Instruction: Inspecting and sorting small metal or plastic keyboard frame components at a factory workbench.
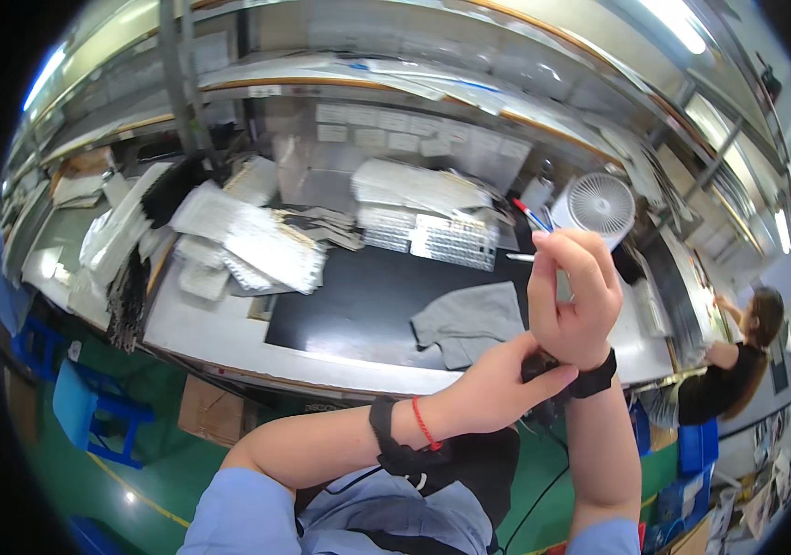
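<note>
My left hand is closed around my right wrist, its thumb and fingers on a small dark device beside the black wrist strap. Raised above it, my right hand has its fingers curled toward the thumb, with nothing visible inside the curl. A red-and-blue pen shows just past its fingertips; whether they touch it cannot be told. Another black strap and a red cord bracelet circle my left wrist. Beyond my hands, a grey piece of fabric lies on the black mat.
Pale fabric stacks cover the bench's left, with another patterned stack at the back. A white fan stands back right, under shelves. A blue stool and cardboard box are lower left. Another person works far right.
</note>
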